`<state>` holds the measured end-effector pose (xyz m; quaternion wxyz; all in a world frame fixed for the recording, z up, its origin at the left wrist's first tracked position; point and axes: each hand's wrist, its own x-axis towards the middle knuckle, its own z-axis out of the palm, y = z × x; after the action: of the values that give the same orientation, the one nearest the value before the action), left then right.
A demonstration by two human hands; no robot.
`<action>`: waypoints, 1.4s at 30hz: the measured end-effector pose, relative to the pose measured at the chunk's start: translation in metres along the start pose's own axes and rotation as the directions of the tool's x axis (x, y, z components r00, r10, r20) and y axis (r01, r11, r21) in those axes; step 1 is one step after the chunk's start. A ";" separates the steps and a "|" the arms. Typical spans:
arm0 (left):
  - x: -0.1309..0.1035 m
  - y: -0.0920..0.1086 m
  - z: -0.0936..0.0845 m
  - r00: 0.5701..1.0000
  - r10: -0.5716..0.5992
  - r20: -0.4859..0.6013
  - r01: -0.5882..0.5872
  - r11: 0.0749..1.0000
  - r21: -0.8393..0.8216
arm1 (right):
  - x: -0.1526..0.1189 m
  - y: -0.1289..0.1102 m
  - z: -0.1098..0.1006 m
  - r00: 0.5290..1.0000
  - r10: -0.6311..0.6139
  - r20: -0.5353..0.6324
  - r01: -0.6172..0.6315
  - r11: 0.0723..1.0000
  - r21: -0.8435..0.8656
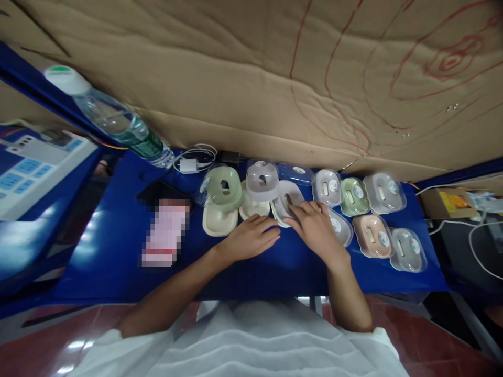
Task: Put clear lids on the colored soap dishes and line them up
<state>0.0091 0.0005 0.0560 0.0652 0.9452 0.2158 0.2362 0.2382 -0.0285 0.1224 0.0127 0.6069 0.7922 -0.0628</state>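
A pale grey soap dish [293, 191] lies on the blue table among several others, its near edge over a cream piece. My right hand [316, 230] reaches over it from the right, index finger stretched into its hollow and thumb apart near the front rim. My left hand [253, 238] lies palm down just left of it, with fingers extended toward its near edge and nothing visible in them. Behind my left hand are a cream tray [220, 221], a green dish [226, 187] and a grey-mauve dish [262, 179].
Lidded soap dishes, including a peach one [375, 235] and a green one [354, 195], stand at the right. A clear lid [295, 173] lies behind. On the left are a phone [167, 233], a white charger [188, 166] and a water bottle [118, 123]. Cardboard [220, 78] walls the back.
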 end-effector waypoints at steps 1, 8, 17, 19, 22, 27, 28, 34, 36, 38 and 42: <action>0.000 0.001 0.001 1.000 0.002 0.004 -0.002 1.000 0.003 | 0.000 0.002 0.001 0.999 0.006 -0.033 -0.005 0.999 0.045; 0.000 0.004 0.001 0.999 0.006 0.049 -0.007 1.000 0.017 | -0.011 0.051 -0.003 0.991 0.038 -0.131 0.018 0.914 0.405; 0.001 -0.001 0.004 0.988 0.019 0.152 -0.023 0.999 0.022 | 0.015 0.102 0.015 0.879 0.436 -0.193 -0.425 0.900 0.096; 0.001 -0.002 0.004 0.989 0.019 0.147 -0.022 1.000 0.017 | 0.014 0.102 0.017 0.875 0.412 -0.253 -0.379 0.910 0.171; 0.001 -0.002 0.002 0.990 0.017 0.141 -0.019 1.000 0.009 | 0.007 0.103 0.016 0.800 0.449 -0.399 -0.366 0.891 0.268; 0.001 -0.001 0.002 0.990 0.019 0.142 -0.017 1.000 -0.016 | -0.002 0.091 0.014 0.761 0.462 -0.455 -0.378 0.886 0.267; 0.001 -0.001 0.002 0.990 0.018 0.143 -0.015 1.000 -0.019 | -0.001 0.087 0.014 0.797 0.438 -0.416 -0.361 0.897 0.255; 0.001 -0.002 0.002 0.989 0.013 0.145 -0.009 1.000 -0.023 | 0.013 0.055 0.015 0.882 0.404 -0.243 -0.407 0.913 0.040; 0.001 -0.003 0.002 0.989 0.019 0.144 -0.017 1.000 -0.020 | 0.018 0.047 0.017 0.886 0.428 -0.178 -0.442 0.896 -0.040; 0.000 -0.003 0.002 0.989 0.028 0.145 -0.027 1.000 -0.012 | 0.022 0.041 0.019 0.881 0.457 -0.127 -0.469 0.878 -0.092; -0.001 -0.004 0.002 0.988 0.030 0.148 -0.032 0.999 0.006 | 0.028 0.038 0.023 0.877 0.470 -0.104 -0.480 0.871 -0.108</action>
<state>0.0081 0.0035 0.0532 0.0735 0.9636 0.1965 0.1654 0.2659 0.0054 0.0940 0.0378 0.7826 0.6211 0.0169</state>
